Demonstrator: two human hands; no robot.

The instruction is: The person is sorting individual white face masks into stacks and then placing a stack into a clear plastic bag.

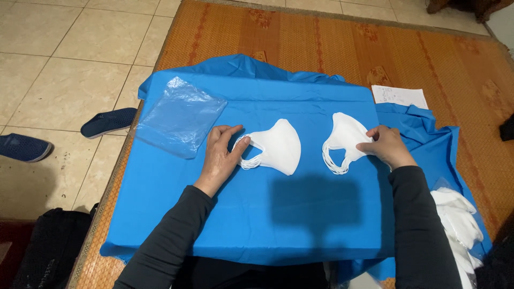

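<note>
Stack of white fabric masks [455, 219] partly behind right sleeve, cut off at bottom edge. White printed paper sheet [399, 96]: text too small. Dark blue slip-on shoe [21, 147] cut off left.

White masks [279, 146] [347, 135]: soft matt non-woven fabric. Blue cloth [246, 214]: smooth, matt. Bag [180, 116]: clear glossy crinkled plastic. Mat [321, 43]: woven, coarse. Floor [64, 59]: glazed tile. Sleeves [423, 230]: dark matt knit.

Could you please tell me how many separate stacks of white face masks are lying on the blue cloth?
2. One stack of masks lies by the left hand; the other stack of masks is under the right hand. A further pile of masks sits at the right edge, partly hidden.
</note>
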